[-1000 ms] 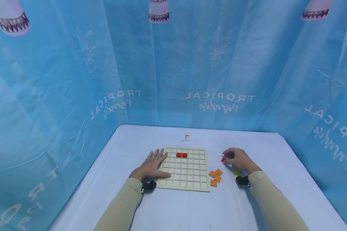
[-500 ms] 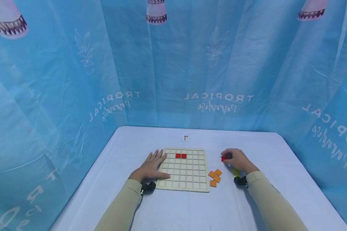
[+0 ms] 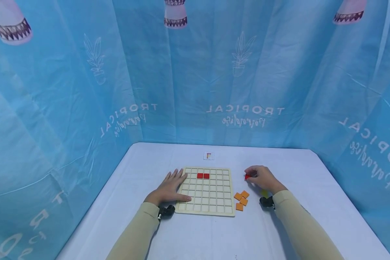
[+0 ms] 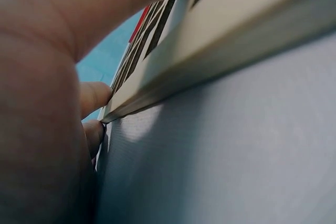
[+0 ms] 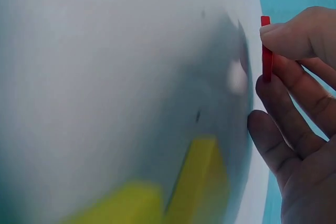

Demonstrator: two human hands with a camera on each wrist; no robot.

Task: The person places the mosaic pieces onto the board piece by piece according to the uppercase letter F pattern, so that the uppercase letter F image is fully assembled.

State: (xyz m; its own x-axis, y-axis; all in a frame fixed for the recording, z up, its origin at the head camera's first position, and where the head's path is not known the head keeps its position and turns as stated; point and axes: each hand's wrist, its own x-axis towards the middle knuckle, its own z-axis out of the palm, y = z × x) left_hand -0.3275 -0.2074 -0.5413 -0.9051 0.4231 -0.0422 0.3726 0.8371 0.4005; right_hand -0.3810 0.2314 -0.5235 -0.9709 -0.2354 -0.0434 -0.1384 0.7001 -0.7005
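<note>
A pale wooden grid board (image 3: 214,207) lies on the white table, with two red square tiles (image 3: 203,176) side by side in its upper rows. My left hand (image 3: 169,188) rests spread on the board's left edge, thumb over the lower cells; the left wrist view shows the thumb across the board's rim (image 4: 173,77). To the right of the board, my right hand (image 3: 262,178) pinches another red tile (image 5: 266,51) between thumb and fingers, holding it on edge in the right wrist view.
Several orange tiles (image 3: 241,198) lie just right of the board. Yellow tiles (image 5: 197,182) sit on the table under the right wrist. Behind the board lies a small printed pattern card (image 3: 209,156). A blue curtain (image 3: 195,72) surrounds the table's far side.
My right hand, holding the red tile, has lifted it and shifted slightly left toward the board. The left hand stays in place on the board.
</note>
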